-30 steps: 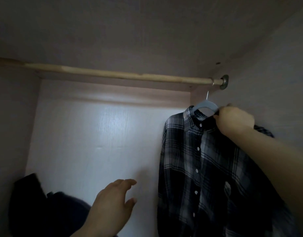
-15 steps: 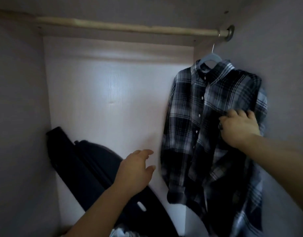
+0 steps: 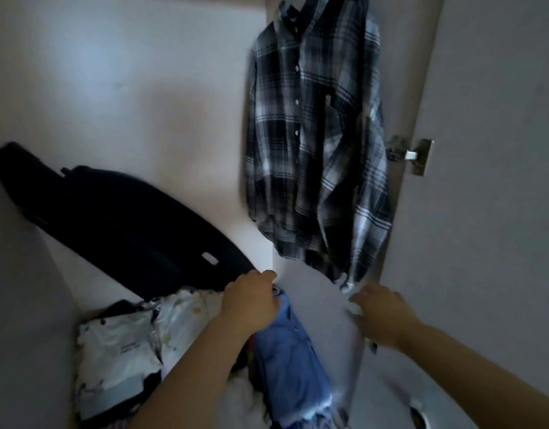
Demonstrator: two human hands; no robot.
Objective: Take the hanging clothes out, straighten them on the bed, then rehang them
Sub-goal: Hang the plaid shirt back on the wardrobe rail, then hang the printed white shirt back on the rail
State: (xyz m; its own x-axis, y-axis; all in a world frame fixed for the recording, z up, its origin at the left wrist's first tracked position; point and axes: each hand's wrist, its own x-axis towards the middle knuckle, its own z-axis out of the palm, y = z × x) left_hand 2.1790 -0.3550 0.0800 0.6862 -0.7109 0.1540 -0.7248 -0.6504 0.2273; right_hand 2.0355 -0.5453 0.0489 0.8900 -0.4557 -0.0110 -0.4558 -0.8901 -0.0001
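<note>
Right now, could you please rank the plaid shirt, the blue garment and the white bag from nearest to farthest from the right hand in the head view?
1. plaid shirt: its dangling cuff hangs just up and left of the right hand.
2. blue garment: in the pile, to the hand's left.
3. white bag: at the pile's far left side.

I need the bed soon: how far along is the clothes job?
Done: the plaid shirt hangs in the wardrobe, possibly rehung. In hand: the left hand is at the top of the blue garment in the pile, its grip unclear; the right hand hovers open. Left: straightening it; no bed shows.
</note>
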